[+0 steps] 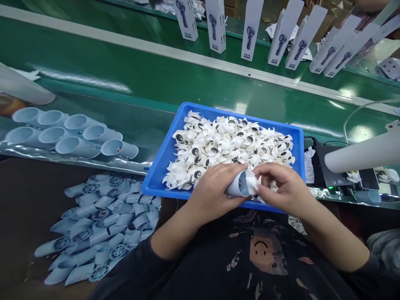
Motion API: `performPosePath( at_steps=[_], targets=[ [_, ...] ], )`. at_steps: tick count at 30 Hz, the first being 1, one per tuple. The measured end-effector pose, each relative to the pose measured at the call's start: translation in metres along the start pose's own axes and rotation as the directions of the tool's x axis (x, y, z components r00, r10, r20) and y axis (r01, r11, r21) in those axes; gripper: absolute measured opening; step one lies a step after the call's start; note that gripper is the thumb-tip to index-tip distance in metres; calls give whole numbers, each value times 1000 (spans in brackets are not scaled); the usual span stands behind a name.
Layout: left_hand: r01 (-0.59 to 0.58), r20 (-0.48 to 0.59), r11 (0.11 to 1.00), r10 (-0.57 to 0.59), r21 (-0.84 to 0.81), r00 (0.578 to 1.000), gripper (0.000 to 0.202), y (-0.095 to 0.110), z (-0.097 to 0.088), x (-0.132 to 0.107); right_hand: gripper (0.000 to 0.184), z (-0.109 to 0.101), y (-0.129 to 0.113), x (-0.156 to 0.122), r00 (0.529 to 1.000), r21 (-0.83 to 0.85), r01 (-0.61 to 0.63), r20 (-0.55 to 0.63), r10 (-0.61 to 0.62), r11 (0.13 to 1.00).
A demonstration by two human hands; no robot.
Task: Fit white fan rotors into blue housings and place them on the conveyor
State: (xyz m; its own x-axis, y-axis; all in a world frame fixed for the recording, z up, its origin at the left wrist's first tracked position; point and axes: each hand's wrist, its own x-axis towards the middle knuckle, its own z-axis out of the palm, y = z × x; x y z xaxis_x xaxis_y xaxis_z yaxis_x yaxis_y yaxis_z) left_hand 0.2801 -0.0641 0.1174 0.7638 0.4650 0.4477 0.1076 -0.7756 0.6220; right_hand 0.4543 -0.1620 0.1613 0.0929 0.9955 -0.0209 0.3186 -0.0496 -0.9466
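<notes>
My left hand point(215, 187) is wrapped round a light blue plastic tube point(235, 189), its open end turned toward the right. Inside the tube a small reddish and dark part shows. At that mouth, my right hand point(281, 187) pinches a white fan impeller point(251, 182), which sits partly within the opening. Both hands are above the near edge of a blue tray point(162, 168), heaped with white impellers point(225, 141) that have dark round hubs.
Several light blue tubes point(120, 148) stand in rows on the green bench at left. Below them lies a pile of similar tubes point(106, 225). White printed boxes point(215, 27) line the far side. A black device point(333, 166) and a white cylinder point(362, 152) are at right.
</notes>
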Motion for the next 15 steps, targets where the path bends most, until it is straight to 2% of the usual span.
performPosePath(
  at_steps=[1, 3, 5, 7, 10, 13, 15],
  targets=[
    [-34, -15, 999, 35, 22, 999, 40, 1, 1, 0, 18, 3, -6, -2, 995, -197, 90, -19, -96, 976],
    [-87, -59, 994, 91, 58, 994, 36, 4, 2, -1, 16, 7, -16, -5, 967, -519, 217, 0, -254, 827],
    [-116, -119, 989, 127, 95, 985, 35, 6, 3, -3, 11, 9, -20, -4, 951, -628, 259, 33, -307, 734],
    [-116, -170, 984, 138, 134, 976, 37, 9, 5, -7, 6, 10, -20, -1, 945, -636, 285, 63, -320, 717],
    [-68, -224, 985, 103, 162, 969, 38, 15, 9, -12, 8, 13, -16, 4, 940, -570, 315, 78, -331, 759],
    [-46, -233, 989, 79, 143, 969, 37, 19, 10, -14, 12, 15, -15, 5, 946, -530, 305, 77, -314, 791],
    [-67, -218, 988, 96, 139, 971, 37, 18, 9, -14, 13, 14, -16, 3, 939, -541, 318, 69, -336, 779]
  ],
)
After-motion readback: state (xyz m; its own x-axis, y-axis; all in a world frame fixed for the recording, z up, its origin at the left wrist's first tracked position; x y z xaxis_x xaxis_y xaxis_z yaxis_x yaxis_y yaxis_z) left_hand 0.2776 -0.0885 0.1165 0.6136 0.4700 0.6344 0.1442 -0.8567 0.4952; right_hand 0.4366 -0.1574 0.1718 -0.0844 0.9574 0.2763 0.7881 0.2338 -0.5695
